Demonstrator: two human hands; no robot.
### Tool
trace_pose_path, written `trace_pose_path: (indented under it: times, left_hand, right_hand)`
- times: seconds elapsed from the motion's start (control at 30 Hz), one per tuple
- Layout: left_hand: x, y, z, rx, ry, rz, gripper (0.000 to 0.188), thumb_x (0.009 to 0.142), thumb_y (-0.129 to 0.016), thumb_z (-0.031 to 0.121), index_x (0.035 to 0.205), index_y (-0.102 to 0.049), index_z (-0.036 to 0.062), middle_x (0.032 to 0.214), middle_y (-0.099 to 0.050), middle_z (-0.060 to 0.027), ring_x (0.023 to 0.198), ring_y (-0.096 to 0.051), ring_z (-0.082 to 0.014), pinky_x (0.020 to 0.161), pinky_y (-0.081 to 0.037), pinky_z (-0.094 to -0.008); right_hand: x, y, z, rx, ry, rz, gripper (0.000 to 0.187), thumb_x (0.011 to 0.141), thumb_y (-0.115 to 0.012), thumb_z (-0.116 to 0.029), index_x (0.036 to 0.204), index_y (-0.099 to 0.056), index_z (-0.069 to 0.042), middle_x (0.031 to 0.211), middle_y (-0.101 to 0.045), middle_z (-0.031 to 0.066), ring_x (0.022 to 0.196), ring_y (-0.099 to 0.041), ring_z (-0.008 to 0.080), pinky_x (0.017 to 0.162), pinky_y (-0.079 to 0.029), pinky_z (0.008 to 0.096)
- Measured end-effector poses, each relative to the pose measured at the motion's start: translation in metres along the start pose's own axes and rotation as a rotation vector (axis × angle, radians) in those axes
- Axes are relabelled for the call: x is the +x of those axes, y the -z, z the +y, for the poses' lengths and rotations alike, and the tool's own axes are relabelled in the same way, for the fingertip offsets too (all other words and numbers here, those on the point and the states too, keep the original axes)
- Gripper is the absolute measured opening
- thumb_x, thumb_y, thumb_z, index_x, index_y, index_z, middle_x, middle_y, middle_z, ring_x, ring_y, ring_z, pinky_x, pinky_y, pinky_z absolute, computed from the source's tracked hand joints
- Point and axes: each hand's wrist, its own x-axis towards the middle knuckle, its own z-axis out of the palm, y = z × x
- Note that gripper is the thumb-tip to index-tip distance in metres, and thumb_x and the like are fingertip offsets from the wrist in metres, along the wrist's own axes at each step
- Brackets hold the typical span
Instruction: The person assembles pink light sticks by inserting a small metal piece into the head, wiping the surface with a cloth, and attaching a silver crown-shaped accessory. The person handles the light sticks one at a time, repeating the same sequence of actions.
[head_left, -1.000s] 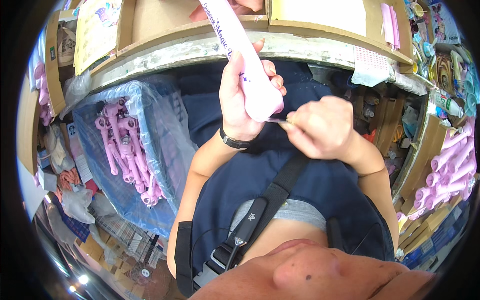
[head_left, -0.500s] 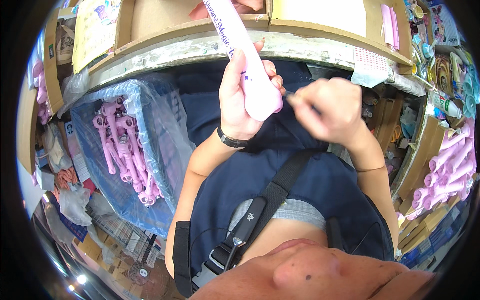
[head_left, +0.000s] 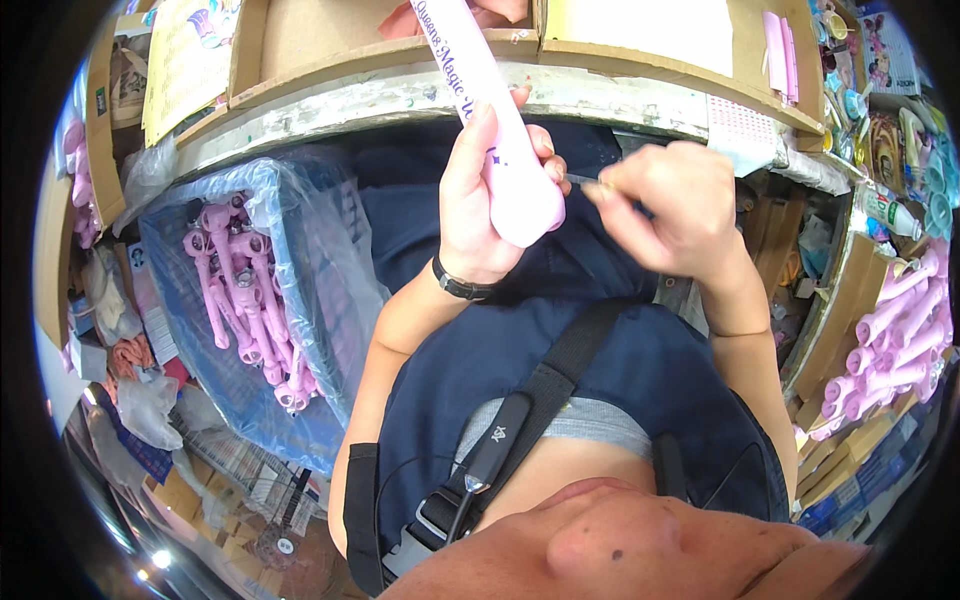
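My left hand (head_left: 472,215) is closed round a pale pink plastic toy wand body (head_left: 522,190), with dark lettering along its shaft and a rounded wide end toward me. The shaft points away, over the bench edge. My right hand (head_left: 678,212) is curled in a pinch just right of the rounded end. Out of its fingertips sticks a thin, pointed metal-looking tool (head_left: 581,181), reaching close to my left fingertips at the wand's side. Its exact kind is unclear, and its contact with the wand is hidden.
At left stands a blue crate (head_left: 278,205) lined with clear plastic, holding several pink wand parts (head_left: 250,290). Pink tubes (head_left: 895,320) are heaped at right. Cardboard trays (head_left: 640,62) lie on the worn bench edge (head_left: 400,103), with a dotted sheet (head_left: 738,133) hanging there.
My right hand has shifted slightly up and right, away from the wand, and is less blurred; the thin tool shows more plainly. My left hand still grips the wand almost unmoved.
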Motion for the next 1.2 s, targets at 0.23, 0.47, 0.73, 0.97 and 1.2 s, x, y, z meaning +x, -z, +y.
trace_pose_path:
  times: [0.23,0.47,0.73,0.97,1.2]
  left_hand:
    - [0.0,0.0,0.0,0.056,0.01,0.0,0.04,0.098,-0.047,0.039,0.124,-0.047,0.0098,0.084,-0.062,-0.0084,0.07,-0.062,-0.0209,0.065,-0.053,-0.0354]
    - [-0.001,-0.001,0.002,0.054,0.023,0.013,0.04,0.097,-0.049,0.038,0.125,-0.045,0.0096,0.084,-0.061,-0.0083,0.07,-0.062,-0.0201,0.065,-0.052,-0.0349]
    - [0.0,0.003,0.002,0.044,0.028,-0.016,0.042,0.097,-0.049,0.039,0.126,-0.044,0.0088,0.085,-0.062,-0.0089,0.071,-0.063,-0.0198,0.065,-0.053,-0.0348]
    - [-0.004,0.018,0.01,0.033,0.032,-0.083,0.048,0.098,-0.044,0.039,0.13,-0.045,0.0018,0.096,-0.061,-0.0112,0.08,-0.062,-0.0222,0.069,-0.056,-0.0359]
    - [0.0,0.047,0.024,0.158,-0.059,-0.165,0.034,0.09,-0.057,0.014,0.119,-0.041,0.0032,0.098,-0.058,-0.0142,0.074,-0.065,-0.0229,0.064,-0.059,-0.0373]
  right_hand:
    - [0.001,0.001,-0.003,-0.026,0.031,-0.034,0.022,0.066,-0.075,-0.015,0.065,-0.053,-0.013,0.054,-0.045,-0.0004,0.043,-0.046,0.0159,0.042,-0.036,0.0282]
    - [0.003,-0.002,-0.004,0.012,0.029,-0.033,0.022,0.068,-0.075,-0.017,0.064,-0.054,-0.012,0.055,-0.047,0.0011,0.042,-0.047,0.0171,0.041,-0.038,0.0297]
    - [0.001,-0.005,-0.005,0.056,0.113,-0.036,0.019,0.067,-0.075,-0.016,0.067,-0.057,-0.013,0.055,-0.048,0.0004,0.043,-0.049,0.017,0.042,-0.038,0.029]
    - [0.001,-0.019,0.054,-0.08,-0.059,0.329,0.011,0.069,-0.074,-0.01,0.077,-0.066,-0.011,0.092,-0.065,0.0064,0.086,-0.062,0.0263,0.074,-0.049,0.0346]
    - [-0.043,-0.039,0.118,-0.637,-0.026,0.199,0.018,0.068,-0.077,-0.022,0.084,-0.069,-0.019,0.125,-0.056,0.0023,0.12,-0.045,0.0299,0.104,-0.03,0.0432]
